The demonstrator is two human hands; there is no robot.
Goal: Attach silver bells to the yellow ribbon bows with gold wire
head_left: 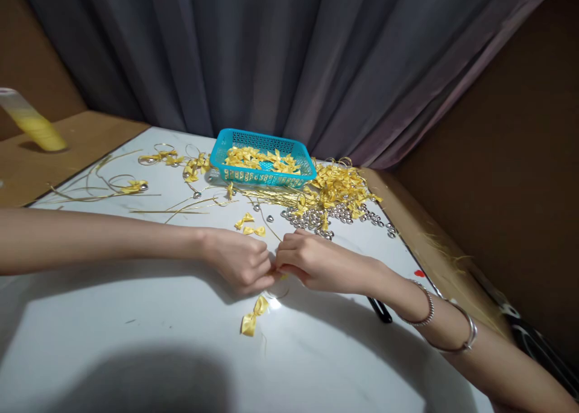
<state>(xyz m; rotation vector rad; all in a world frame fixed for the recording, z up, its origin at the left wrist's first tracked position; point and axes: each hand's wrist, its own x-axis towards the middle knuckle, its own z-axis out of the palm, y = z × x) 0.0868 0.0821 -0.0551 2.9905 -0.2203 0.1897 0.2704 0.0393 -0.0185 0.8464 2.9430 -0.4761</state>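
Note:
My left hand (242, 265) and my right hand (312, 259) meet at the middle of the white table (136, 340), fingers pinched together on a small yellow ribbon piece (280, 275) that is mostly hidden between them. A thin wire loop (277, 293) hangs below the fingers. One yellow ribbon bow (253, 316) lies on the table just below the hands. Two more yellow bows (248, 225) lie just beyond the left hand.
A turquoise basket (262, 158) of yellow bows stands at the back. Right of it are a pile of yellow bows (339, 187) and several silver beads (316, 217). Gold wires and loops (126, 187) lie at back left. A dark object (379, 309) lies under my right wrist. A grey curtain hangs behind.

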